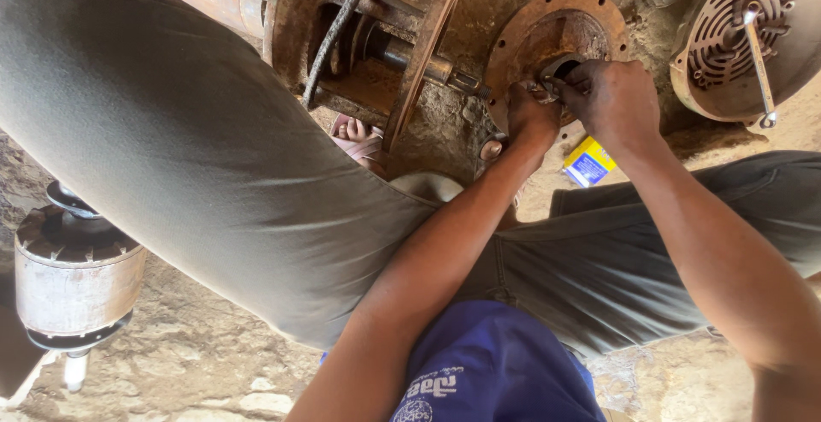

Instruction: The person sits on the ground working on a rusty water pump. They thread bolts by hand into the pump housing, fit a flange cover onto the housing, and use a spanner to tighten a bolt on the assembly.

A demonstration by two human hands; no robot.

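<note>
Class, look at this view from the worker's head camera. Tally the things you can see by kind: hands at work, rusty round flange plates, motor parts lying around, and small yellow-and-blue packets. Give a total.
Hands at work: 2, left hand and right hand
Rusty flange plate: 1
Motor parts: 2, rotor and vented end cover
Yellow-and-blue packet: 1
Total: 6

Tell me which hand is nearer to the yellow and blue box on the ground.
Right. The right hand works at the rusty round flange, just above the box. The left hand grips beside it at the same spot, farther over to the box's left.
</note>
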